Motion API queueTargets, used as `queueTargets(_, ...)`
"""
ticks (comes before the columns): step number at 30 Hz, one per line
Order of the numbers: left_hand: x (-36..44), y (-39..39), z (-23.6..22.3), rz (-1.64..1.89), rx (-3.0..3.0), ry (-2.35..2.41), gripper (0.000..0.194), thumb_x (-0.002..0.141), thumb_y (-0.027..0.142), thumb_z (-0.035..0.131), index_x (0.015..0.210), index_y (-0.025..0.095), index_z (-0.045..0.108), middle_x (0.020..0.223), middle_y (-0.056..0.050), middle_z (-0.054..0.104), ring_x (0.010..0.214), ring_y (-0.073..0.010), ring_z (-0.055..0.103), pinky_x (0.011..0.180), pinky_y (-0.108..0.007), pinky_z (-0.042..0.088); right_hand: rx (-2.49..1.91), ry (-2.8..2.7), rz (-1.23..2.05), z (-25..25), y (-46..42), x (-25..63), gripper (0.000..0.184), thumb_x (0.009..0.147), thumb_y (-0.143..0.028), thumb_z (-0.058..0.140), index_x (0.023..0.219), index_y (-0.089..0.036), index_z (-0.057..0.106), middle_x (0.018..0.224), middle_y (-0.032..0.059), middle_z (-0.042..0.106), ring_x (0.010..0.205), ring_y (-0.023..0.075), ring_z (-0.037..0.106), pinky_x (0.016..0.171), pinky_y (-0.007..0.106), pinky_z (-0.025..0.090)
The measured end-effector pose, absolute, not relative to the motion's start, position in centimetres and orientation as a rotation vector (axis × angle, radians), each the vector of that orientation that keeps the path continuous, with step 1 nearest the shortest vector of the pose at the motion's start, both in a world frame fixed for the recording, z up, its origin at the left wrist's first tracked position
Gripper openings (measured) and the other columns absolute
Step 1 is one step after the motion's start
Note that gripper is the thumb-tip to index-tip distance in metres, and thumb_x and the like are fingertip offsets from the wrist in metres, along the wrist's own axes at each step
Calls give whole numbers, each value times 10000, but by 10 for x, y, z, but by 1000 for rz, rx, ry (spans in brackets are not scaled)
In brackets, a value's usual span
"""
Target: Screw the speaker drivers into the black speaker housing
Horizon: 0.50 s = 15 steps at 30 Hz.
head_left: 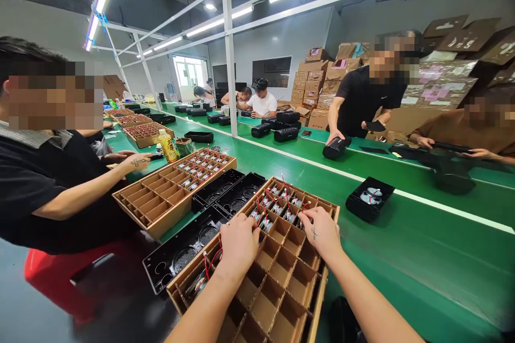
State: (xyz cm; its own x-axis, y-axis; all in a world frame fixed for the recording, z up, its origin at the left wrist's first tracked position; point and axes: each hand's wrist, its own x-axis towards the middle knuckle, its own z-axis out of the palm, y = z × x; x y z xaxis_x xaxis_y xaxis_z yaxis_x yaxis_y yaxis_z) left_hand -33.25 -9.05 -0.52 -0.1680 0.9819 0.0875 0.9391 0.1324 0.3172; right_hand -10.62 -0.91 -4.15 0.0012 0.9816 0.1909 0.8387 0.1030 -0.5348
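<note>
A cardboard divider tray (281,278) lies in front of me on the green bench, with small speaker parts with red wires (277,204) in its far cells. My left hand (238,244) rests curled over the tray's left side, fingertips in a cell beside a wired part. My right hand (322,230) is curled over the middle cells, fingertips down among the parts. What either hand holds is hidden by its own fingers.
Black plastic speaker panels (193,244) lie left of my tray. A second divider tray (169,193) sits before a person in black at my left. A black speaker housing (369,198) lies on the green belt (422,236). Other workers and stacked boxes (317,86) stand across.
</note>
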Motion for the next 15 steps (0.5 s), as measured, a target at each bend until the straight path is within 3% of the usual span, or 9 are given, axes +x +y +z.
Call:
queueTargets(3, -329, -89, -11, 633, 1909, 2182, 189, 1006, 339, 682, 1059, 159, 699, 1137, -63, 708, 1100, -234, 672, 995, -475, 552, -1571, -1789, 384, -43, -7, -105, 261, 1016, -388, 644, 1129, -155, 676, 1172, 90, 666, 1065, 220, 649, 966, 446, 571)
queueTargets(8, -332, -94, -10, 1098, 1826, 1951, 221, 1051, 366, 605, 1008, 159, 667, 973, -32, 708, 893, -179, 691, 879, -393, 580, -1175, -1589, 443, -18, -16, -96, 317, 1017, -452, 629, 1071, -144, 683, 1192, 101, 674, 1112, 230, 649, 1008, 469, 554)
queueTargets(12, -324, -112, 11, 1439, 1753, 1700, 236, 1098, 339, 398, 982, 208, 557, 928, -26, 708, 847, -170, 693, 833, -335, 555, -930, -1399, 514, 25, -62, -78, 360, 1036, -531, 543, 950, -198, 650, 1253, 109, 686, 1066, 234, 697, 919, 442, 608)
queueTargets(15, -308, -139, 33, 1523, 1751, 1510, 227, 1090, 375, 368, 967, 240, 503, 901, -24, 717, 807, -163, 692, 775, -294, 544, -816, -1275, 530, 41, -114, -46, 223, 1058, -455, 504, 938, -288, 592, 1096, 51, 719, 961, 222, 737, 825, 441, 651)
